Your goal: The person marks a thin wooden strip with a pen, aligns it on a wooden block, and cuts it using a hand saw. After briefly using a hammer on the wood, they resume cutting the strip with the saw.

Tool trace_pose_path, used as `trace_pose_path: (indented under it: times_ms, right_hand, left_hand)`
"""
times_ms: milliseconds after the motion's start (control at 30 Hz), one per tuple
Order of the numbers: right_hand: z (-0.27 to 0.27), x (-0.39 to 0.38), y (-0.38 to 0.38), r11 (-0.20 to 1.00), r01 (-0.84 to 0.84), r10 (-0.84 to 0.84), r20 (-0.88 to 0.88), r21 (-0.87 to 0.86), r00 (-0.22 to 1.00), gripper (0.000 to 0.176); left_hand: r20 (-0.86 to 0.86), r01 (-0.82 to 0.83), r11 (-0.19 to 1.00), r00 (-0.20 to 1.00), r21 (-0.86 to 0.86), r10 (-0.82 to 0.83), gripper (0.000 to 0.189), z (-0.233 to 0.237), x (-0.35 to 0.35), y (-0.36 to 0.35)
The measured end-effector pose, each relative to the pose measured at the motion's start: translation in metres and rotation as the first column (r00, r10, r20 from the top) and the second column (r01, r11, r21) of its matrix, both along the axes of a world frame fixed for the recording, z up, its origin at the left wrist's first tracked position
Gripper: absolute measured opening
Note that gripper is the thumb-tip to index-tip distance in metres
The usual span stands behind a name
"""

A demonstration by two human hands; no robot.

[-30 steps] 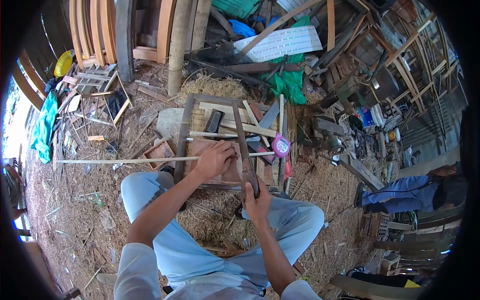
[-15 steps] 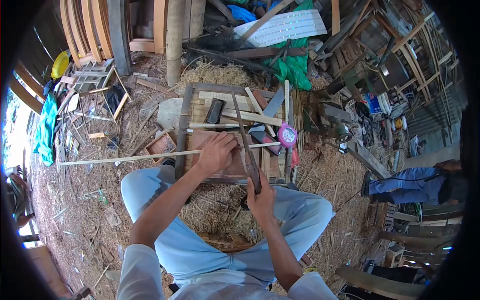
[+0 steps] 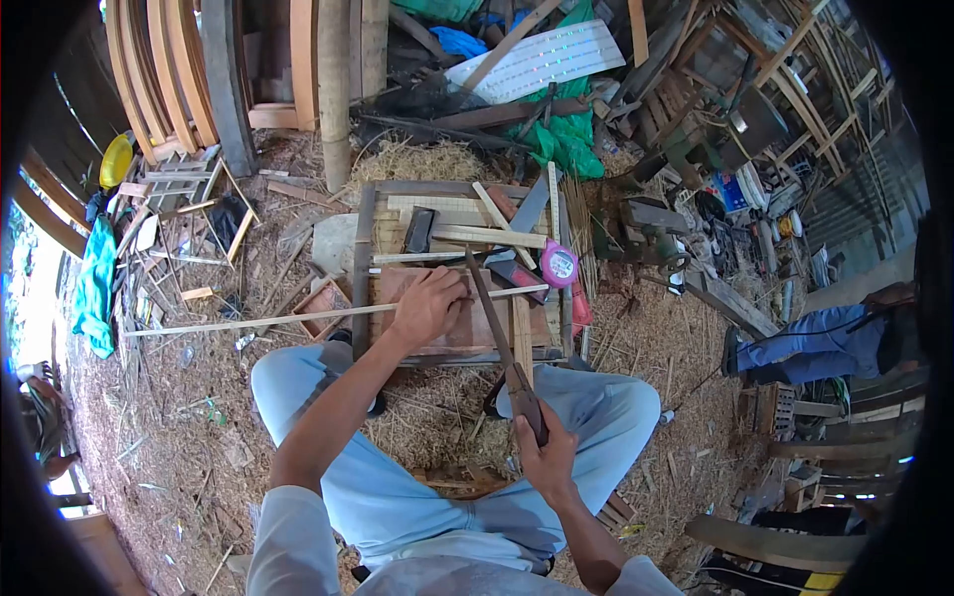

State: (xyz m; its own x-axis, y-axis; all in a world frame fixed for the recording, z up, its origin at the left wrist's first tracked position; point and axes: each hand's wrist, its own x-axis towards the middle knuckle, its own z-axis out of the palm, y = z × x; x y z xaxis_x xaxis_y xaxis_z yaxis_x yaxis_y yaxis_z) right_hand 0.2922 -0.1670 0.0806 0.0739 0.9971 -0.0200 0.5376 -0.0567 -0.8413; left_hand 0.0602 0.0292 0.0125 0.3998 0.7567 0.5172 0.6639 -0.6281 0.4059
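Our way onto the wooden bench [image 3: 362,268] is tight: a pink tape measure [image 3: 558,264] and loose slats [image 3: 487,236] crowd its far right part, the saw [image 3: 490,313] crosses its near edge, and a thin strip [image 3: 248,320] juts out leftward. Left of the bench, straw-strewn ground [image 3: 149,427] lies open.

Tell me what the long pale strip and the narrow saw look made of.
The long pale thin strip, held down by the left hand, looks like split bamboo or light wood: straw-coloured, matte, unfinished. The narrow dark saw blade seems dull, tarnished metal; its handle in the right hand looks like brown wood, mostly hidden.
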Motion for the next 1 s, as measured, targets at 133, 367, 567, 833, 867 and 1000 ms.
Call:
trace_pose_path:
  times_ms: [133,367,567,833,867,1000]
  right_hand:
    - [0.009,-0.006,-0.004,0.999,-0.045,0.044,0.202,0.000,0.978,0.041]
    - [0.028,-0.007,-0.002,0.990,0.000,0.006,0.037,-0.143,0.999,0.040]
    - [0.003,0.004,-0.019,1.000,-0.001,0.000,0.039,0.030,0.999,0.040]
    - [0.006,-0.017,-0.006,0.976,0.132,-0.114,-0.115,0.172,0.987,0.042]
    - [0.002,-0.022,0.004,0.977,0.137,-0.118,-0.119,0.164,0.986,0.042]
    - [-0.027,-0.034,0.050,0.989,0.123,-0.114,-0.105,0.082,0.988,0.042]
  left_hand:
    - [-0.023,0.022,0.999,0.999,0.032,-0.022,0.014,0.001,0.001,0.001]
    - [0.067,-0.038,0.997,0.997,-0.071,0.043,0.010,0.003,0.005,-0.008]
    - [0.162,0.047,0.974,0.987,-0.222,-0.011,0.012,-0.008,0.004,-0.012]
    - [0.232,-0.001,0.977,0.971,-0.214,0.052,0.018,-0.013,0.010,-0.014]
    - [0.241,-0.037,0.976,0.966,-0.216,0.090,0.018,-0.012,0.011,-0.015]
    - [0.196,-0.011,0.984,0.979,-0.177,0.046,0.020,-0.005,0.010,-0.012]
